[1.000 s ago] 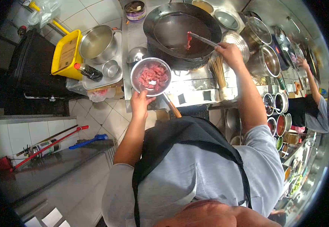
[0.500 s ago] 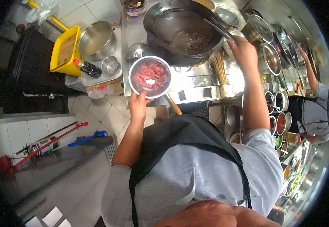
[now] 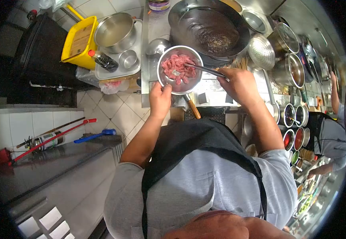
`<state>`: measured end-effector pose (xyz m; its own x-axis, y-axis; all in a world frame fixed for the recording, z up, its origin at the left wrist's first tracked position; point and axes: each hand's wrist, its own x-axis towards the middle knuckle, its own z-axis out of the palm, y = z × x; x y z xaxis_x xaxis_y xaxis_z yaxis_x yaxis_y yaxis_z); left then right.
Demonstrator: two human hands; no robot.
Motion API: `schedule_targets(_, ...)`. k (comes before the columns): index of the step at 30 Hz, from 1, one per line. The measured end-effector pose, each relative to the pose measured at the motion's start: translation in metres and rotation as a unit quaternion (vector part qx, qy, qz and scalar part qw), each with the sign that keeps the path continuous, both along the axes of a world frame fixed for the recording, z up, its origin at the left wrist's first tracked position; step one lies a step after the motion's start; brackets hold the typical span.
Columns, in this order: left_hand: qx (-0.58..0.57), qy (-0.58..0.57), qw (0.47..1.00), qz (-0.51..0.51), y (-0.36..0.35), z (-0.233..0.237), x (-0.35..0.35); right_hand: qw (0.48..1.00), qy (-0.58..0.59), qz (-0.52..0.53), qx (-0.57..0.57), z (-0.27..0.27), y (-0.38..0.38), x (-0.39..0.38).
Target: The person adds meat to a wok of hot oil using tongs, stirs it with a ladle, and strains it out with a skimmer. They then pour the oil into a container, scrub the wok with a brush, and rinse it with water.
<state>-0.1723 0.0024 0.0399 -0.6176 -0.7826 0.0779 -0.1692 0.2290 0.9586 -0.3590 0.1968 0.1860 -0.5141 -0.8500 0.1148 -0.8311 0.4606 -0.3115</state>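
Note:
My left hand grips the rim of a steel bowl from below, thumb on the near edge. Inside lie pieces of raw red meat with a small whitish patch among them. My right hand is closed around long dark chopsticks, whose tips touch the meat. Just beyond the bowl stands a large black wok with dark, rippling liquid in it. A steel ladle rests left of the wok. A wooden handle sticks out below the bowl.
Right of the wok are a perforated skimmer, a bamboo brush and steel pots. Leftward, a tray bears a large pot and a sauce bottle beside a yellow bin. Another person stands far right.
My right hand has come down and left from over the wok's right rim, bringing the chopsticks into the bowl. The view has shifted, and the bowl now appears farther right and higher.

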Motion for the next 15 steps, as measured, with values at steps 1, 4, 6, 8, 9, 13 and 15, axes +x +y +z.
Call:
schedule_targets(1, -0.015, 0.022, 1.000, -0.006, -0.002, -0.007, -0.001, 1.000, -0.001, 0.002, -0.026, 0.000, 0.001, 0.001)
schedule_targets(4, 0.069, -0.041, 0.997, 0.013, -0.007, -0.016, -0.003, 0.996, -0.062, -0.053, -0.037, 0.021, 0.004, 0.001)
schedule_targets(6, 0.149, -0.013, 0.989, 0.012, -0.009, -0.012, -0.008, 0.982, -0.138, -0.117, -0.048, 0.033, 0.006, -0.006)
schedule_targets(8, 0.227, 0.016, 0.974, 0.008, -0.009, -0.004, -0.013, 0.980, -0.137, -0.122, -0.072, 0.037, 0.007, -0.019)
schedule_targets(9, 0.254, 0.031, 0.967, 0.006, -0.010, -0.001, -0.017, 0.977, -0.144, -0.128, -0.087, 0.041, 0.006, -0.026)
schedule_targets(13, 0.315, 0.112, 0.942, 0.013, -0.010, -0.005, -0.029, 0.978, -0.122, -0.146, -0.084, 0.038, -0.006, -0.071)
schedule_targets(15, 0.333, 0.113, 0.936, 0.012, -0.009, -0.007, -0.029, 0.986, -0.055, -0.140, -0.067, 0.023, -0.019, -0.095)
